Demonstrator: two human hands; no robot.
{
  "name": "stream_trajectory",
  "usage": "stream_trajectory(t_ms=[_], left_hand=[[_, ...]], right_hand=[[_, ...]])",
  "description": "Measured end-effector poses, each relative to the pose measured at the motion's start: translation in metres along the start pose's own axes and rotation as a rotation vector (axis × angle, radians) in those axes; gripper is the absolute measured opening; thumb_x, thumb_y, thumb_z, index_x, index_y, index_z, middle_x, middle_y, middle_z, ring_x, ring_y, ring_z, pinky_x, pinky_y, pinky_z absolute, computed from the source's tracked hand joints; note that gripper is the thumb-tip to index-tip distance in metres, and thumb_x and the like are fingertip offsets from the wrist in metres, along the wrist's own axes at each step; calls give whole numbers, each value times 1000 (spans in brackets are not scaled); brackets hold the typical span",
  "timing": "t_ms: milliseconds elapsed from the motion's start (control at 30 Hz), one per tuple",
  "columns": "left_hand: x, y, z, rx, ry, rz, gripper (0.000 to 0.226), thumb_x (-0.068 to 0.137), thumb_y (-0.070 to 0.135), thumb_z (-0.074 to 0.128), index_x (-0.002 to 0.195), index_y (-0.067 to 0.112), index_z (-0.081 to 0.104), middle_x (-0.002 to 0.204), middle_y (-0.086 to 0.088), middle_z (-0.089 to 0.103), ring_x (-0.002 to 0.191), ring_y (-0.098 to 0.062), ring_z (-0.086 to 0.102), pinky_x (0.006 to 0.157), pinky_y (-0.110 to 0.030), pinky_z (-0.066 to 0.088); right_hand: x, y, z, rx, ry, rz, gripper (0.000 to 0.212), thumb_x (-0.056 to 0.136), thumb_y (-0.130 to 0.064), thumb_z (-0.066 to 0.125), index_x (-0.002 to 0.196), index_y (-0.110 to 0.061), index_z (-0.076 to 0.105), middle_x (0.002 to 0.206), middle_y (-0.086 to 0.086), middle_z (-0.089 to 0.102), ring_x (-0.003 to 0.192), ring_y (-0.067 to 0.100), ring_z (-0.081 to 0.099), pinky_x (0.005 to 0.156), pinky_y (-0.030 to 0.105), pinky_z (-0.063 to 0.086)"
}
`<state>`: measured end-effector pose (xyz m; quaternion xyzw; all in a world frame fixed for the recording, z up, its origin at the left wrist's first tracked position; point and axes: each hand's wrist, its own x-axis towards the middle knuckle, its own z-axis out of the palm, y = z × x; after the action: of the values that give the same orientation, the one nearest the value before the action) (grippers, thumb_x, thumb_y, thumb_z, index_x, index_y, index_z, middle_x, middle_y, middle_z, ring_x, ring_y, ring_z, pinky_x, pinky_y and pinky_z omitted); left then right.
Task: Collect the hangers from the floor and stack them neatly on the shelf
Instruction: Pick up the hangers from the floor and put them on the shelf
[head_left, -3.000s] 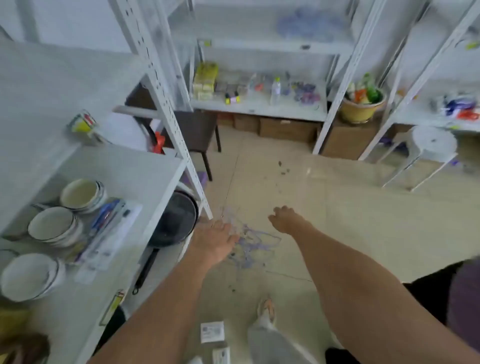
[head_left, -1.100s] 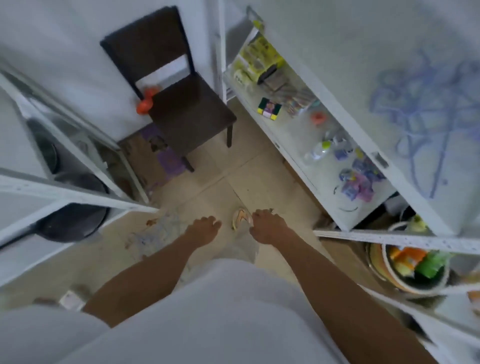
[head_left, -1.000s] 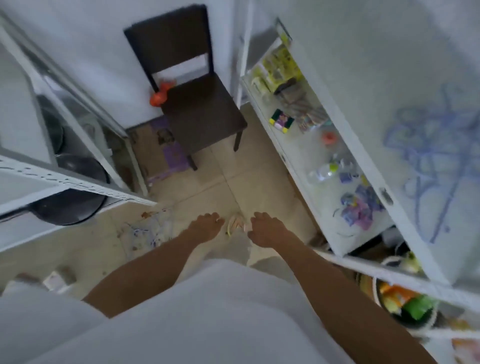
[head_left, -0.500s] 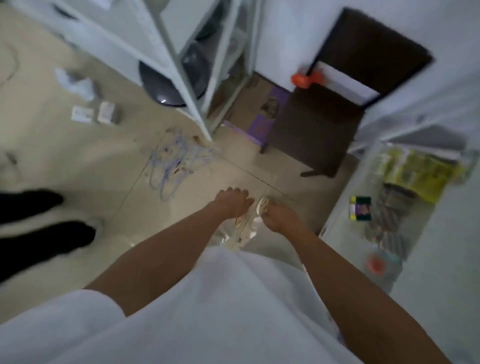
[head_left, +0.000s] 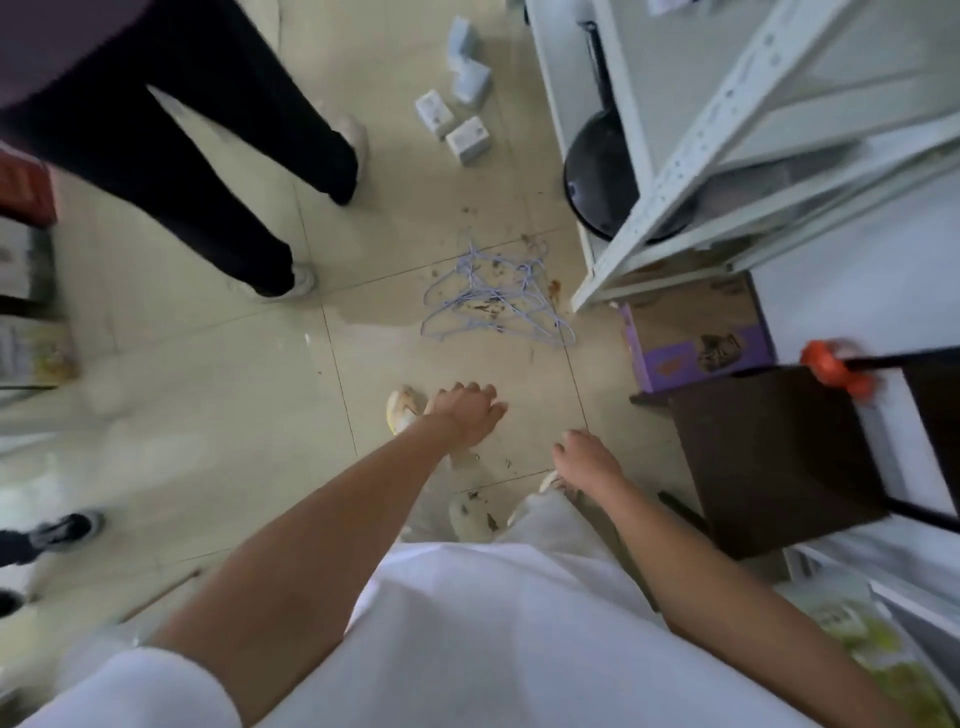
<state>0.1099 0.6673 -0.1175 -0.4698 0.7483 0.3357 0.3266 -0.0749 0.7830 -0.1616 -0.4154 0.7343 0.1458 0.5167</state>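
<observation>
A tangle of thin lilac wire hangers (head_left: 493, 299) lies on the beige tiled floor beside the foot of a white metal shelf post (head_left: 670, 176). Brown crumbs and dirt are scattered among them. My left hand (head_left: 465, 415) hangs open above the floor, a short way nearer to me than the hangers, palm down and holding nothing. To its right, my right hand (head_left: 584, 460) is also empty, its fingers loosely spread. Neither hand touches the hangers.
Another person's black-trousered legs (head_left: 208, 171) stand at the upper left. Small white boxes (head_left: 457, 119) lie on the floor near the shelf. A dark pan (head_left: 602, 171) sits low in the shelving. A purple box (head_left: 696, 338) and dark chair (head_left: 779, 457) are at right.
The view has swung round, so the hangers now lie ahead of my hands near the shelf foot. My hands have spread apart and another person's legs have come into view.
</observation>
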Motion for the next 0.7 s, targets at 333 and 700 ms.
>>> stream_trajectory(t_ms=[333,700], left_hand=[[82,-181,-27,-29,-63,71,54,106,47,30,147,15,44,148,-14,50,134,-36,47,106,-51,40],[208,-307,-51,55,-180,10,48,101,41,39,142,17,48,144,-11,54,135,-32,47,108,-46,39]], right_hand=[[90,-178,34,79,20,107,52,104,-27,40,151,-4,42,155,15,42,142,32,41,115,43,39],[236,-272,16,367,86,196,45,100,-29,44,140,-10,54,141,18,60,129,36,56,103,41,47]])
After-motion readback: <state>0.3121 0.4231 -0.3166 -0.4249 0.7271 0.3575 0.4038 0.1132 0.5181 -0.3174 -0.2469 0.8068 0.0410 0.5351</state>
